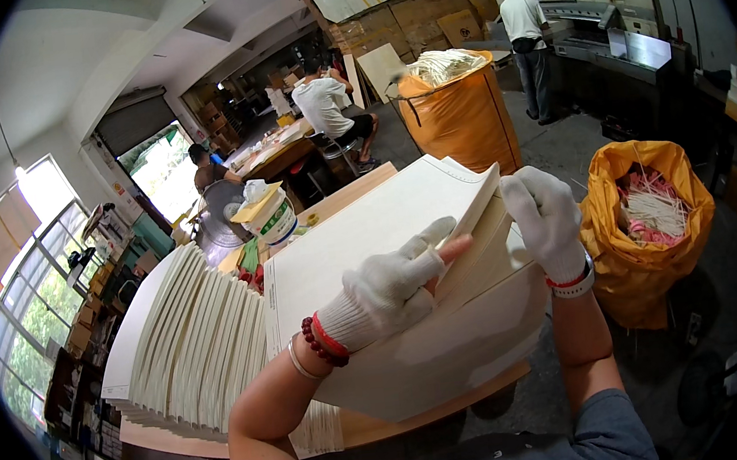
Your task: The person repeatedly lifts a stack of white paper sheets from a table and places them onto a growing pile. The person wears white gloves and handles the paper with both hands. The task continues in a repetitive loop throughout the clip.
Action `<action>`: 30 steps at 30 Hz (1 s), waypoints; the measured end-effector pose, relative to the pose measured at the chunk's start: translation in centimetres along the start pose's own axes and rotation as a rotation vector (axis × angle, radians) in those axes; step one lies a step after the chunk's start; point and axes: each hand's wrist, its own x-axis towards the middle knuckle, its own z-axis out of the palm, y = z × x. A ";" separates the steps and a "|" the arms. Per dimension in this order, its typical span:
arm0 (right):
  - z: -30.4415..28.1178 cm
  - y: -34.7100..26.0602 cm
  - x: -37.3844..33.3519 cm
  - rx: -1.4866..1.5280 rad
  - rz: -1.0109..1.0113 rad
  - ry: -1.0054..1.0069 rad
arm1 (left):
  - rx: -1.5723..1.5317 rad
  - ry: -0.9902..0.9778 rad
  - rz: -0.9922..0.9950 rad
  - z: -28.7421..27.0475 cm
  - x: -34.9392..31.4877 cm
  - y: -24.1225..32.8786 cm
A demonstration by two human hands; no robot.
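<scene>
A thick stack of large white paper sheets (350, 223) lies in front of me, its right edge lifted and curled so that layers show. My left hand (388, 290), in a white knit glove with some bare fingertips, lies over the stack with its fingers stretched toward the raised edge. At the far right corner, my right hand (546, 217) is gloved and closed, its fingers curled at the sheets' edge; its fingertips are partly hidden. To the left, a fanned pile of paper bundles (174, 328) leans in stepped layers beside the stack.
Beneath the paper is a wooden board (481, 389). An orange sack (456, 124) of pale strips stands beyond, another orange sack (607, 269) at right. A white bucket (274, 217) and a fan (218, 213) are behind the pile. Several people work farther back, one at a machine (608, 47).
</scene>
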 end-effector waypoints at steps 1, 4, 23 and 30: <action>0.1 0.1 0.0 -0.022 -0.038 0.020 | -0.056 0.002 0.029 0.3 0.2 -0.7; 0.5 0.3 -0.1 -0.046 -0.082 0.078 | -0.102 0.015 0.061 0.3 0.1 -1.0; -1.4 6.3 -0.9 1.085 1.172 -0.456 | 0.080 0.154 0.068 1.8 -1.3 0.0; -1.5 2.5 2.0 0.966 1.016 -0.671 | -0.326 -0.117 -0.322 -2.2 -3.6 0.4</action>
